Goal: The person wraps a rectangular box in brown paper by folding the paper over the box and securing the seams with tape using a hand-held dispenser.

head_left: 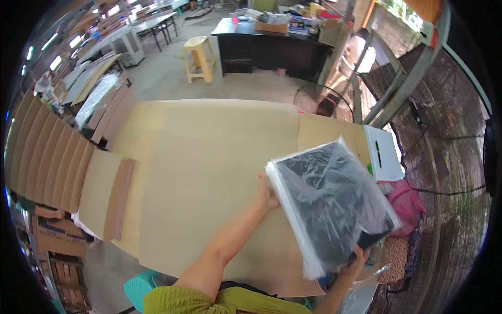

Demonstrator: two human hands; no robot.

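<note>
Gripping packet (330, 196) with left hand (268, 194) and right hand (354, 264), I held it near the right edge of the table (334, 129).

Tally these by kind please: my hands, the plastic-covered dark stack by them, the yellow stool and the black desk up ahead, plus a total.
Hands: 2 (left hand, right hand)
Plastic-covered dark stack: 1
Yellow stool: 1
Black desk: 1
Total: 5

The sheet (219, 157) lies on the table (334, 131), cardboard (99, 191) at its left edge. Left hand (268, 196) at its left side, right hand (356, 261) at its near edge, the package (324, 193) is left of the bag (407, 204). Beyond the table, the stool (197, 52) stands left of the desk (272, 55).
</note>
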